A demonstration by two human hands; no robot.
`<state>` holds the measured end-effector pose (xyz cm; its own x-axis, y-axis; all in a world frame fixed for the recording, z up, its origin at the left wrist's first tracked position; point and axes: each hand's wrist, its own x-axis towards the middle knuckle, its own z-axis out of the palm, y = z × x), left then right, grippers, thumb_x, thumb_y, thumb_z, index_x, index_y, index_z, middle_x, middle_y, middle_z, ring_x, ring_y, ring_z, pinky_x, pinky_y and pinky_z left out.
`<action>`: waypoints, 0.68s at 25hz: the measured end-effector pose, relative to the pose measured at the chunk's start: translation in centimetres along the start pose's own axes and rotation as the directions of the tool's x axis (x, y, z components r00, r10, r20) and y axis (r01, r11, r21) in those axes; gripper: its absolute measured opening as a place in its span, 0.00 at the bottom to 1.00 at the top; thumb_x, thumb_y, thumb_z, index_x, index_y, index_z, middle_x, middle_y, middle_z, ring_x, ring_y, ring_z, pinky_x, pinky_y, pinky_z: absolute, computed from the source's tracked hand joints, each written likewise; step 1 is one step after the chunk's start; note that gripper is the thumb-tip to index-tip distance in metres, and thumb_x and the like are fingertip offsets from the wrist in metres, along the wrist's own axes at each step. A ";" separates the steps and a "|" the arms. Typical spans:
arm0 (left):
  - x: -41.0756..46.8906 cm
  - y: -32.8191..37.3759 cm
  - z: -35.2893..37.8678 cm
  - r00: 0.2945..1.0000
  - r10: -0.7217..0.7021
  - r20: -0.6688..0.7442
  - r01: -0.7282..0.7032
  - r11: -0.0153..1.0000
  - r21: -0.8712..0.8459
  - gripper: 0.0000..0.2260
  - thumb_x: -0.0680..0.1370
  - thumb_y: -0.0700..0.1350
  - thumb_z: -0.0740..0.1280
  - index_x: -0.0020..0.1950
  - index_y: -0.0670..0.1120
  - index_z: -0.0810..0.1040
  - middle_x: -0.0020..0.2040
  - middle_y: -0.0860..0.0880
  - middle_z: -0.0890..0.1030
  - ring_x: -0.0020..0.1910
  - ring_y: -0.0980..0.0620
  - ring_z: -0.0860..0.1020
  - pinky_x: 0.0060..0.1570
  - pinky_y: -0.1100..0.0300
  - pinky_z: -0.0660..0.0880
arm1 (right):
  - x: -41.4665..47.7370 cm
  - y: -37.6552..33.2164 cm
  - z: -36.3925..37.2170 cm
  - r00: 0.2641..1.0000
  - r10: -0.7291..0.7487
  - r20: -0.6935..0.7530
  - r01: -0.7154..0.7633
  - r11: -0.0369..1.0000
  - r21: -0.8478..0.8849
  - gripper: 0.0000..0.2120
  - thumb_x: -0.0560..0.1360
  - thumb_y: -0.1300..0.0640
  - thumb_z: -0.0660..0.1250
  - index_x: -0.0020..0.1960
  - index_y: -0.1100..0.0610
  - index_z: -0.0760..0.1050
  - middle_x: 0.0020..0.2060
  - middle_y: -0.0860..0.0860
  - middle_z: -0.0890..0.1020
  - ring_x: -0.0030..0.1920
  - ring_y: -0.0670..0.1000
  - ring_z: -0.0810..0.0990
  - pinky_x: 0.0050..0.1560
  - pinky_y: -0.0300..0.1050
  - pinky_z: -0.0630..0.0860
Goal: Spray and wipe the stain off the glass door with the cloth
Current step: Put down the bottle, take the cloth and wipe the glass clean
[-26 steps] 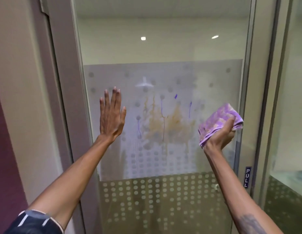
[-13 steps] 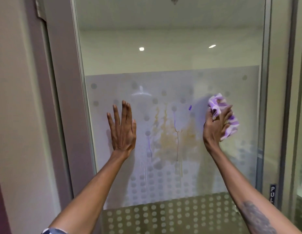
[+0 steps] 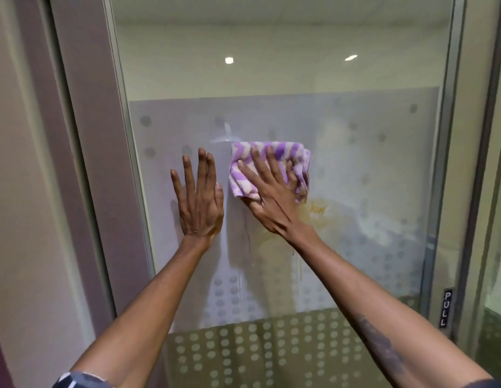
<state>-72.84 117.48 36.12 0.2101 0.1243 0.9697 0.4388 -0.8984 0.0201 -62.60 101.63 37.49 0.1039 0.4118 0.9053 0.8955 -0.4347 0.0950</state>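
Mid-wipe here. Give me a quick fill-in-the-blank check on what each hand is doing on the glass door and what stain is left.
1. The right hand presses a purple and white ____ flat on the glass door.
2. The left hand lies open on the glass, holding ____.
3. The yellowish stain that shows sits just to the ____ of the right hand.
4. The small sign on the frame reads ____.

Missing words: cloth; nothing; right; PULL
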 end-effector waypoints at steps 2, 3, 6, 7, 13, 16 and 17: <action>-0.1 0.0 -0.1 1.000 -0.010 0.002 0.010 1.000 0.011 0.29 0.85 0.46 0.52 0.85 0.46 0.47 0.85 0.49 0.48 0.84 0.40 0.46 0.81 0.38 0.42 | -0.1 0.5 -0.5 0.994 -0.053 -0.097 0.041 0.991 -0.129 0.31 0.80 0.40 0.59 0.82 0.46 0.61 0.82 0.47 0.61 0.83 0.51 0.56 0.79 0.63 0.47; -0.1 0.0 -0.1 1.000 -0.013 0.006 0.013 1.000 0.016 0.29 0.85 0.46 0.52 0.85 0.46 0.46 0.85 0.49 0.48 0.84 0.41 0.46 0.81 0.38 0.42 | 0.0 0.7 -0.7 0.990 -0.063 -0.129 0.044 0.988 -0.150 0.32 0.80 0.40 0.60 0.82 0.47 0.61 0.81 0.46 0.63 0.82 0.51 0.59 0.79 0.65 0.48; -0.2 -0.1 0.3 1.000 -0.010 0.008 0.010 0.999 0.044 0.29 0.85 0.47 0.49 0.85 0.47 0.45 0.85 0.50 0.47 0.84 0.42 0.44 0.81 0.38 0.43 | 0.7 0.9 -0.7 0.988 -0.091 -0.125 0.073 0.986 -0.147 0.31 0.81 0.41 0.53 0.83 0.47 0.58 0.83 0.47 0.59 0.84 0.52 0.53 0.79 0.72 0.43; -0.2 -0.2 0.3 1.000 -0.010 0.010 0.010 0.999 0.050 0.29 0.84 0.47 0.49 0.85 0.47 0.45 0.85 0.50 0.47 0.84 0.42 0.43 0.81 0.38 0.43 | 0.5 1.0 -0.3 0.989 -0.101 -0.103 0.087 0.987 -0.136 0.30 0.82 0.40 0.48 0.83 0.46 0.56 0.83 0.47 0.57 0.84 0.53 0.49 0.78 0.74 0.40; -0.1 -0.3 0.3 1.000 0.001 -0.001 -0.001 0.998 0.056 0.29 0.84 0.48 0.48 0.85 0.48 0.44 0.85 0.51 0.46 0.84 0.46 0.39 0.81 0.39 0.42 | -7.8 4.2 1.2 0.980 -0.193 0.051 0.199 0.962 -0.185 0.31 0.81 0.40 0.55 0.82 0.44 0.58 0.84 0.47 0.52 0.84 0.54 0.41 0.78 0.74 0.37; -0.2 -0.1 0.4 1.000 0.001 -0.008 0.000 0.998 0.063 0.29 0.84 0.48 0.48 0.85 0.48 0.45 0.85 0.51 0.45 0.84 0.44 0.41 0.81 0.39 0.41 | -10.0 8.8 -0.1 0.999 0.042 -0.031 -0.048 0.969 -0.243 0.29 0.80 0.41 0.54 0.80 0.45 0.65 0.82 0.50 0.56 0.84 0.56 0.44 0.78 0.69 0.31; -0.2 0.0 0.5 1.000 0.003 -0.012 -0.003 0.998 0.066 0.29 0.84 0.49 0.48 0.85 0.48 0.44 0.85 0.51 0.45 0.84 0.43 0.42 0.81 0.39 0.40 | -9.1 9.5 -0.8 0.985 0.164 -0.060 -0.173 0.965 -0.196 0.30 0.80 0.40 0.54 0.81 0.45 0.62 0.83 0.49 0.54 0.84 0.57 0.45 0.78 0.72 0.34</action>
<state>-72.41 117.70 35.82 0.2007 0.1160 0.9728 0.4947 -0.8691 0.0016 -55.36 93.06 30.45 0.2229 0.2861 0.9319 0.7618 -0.6476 0.0166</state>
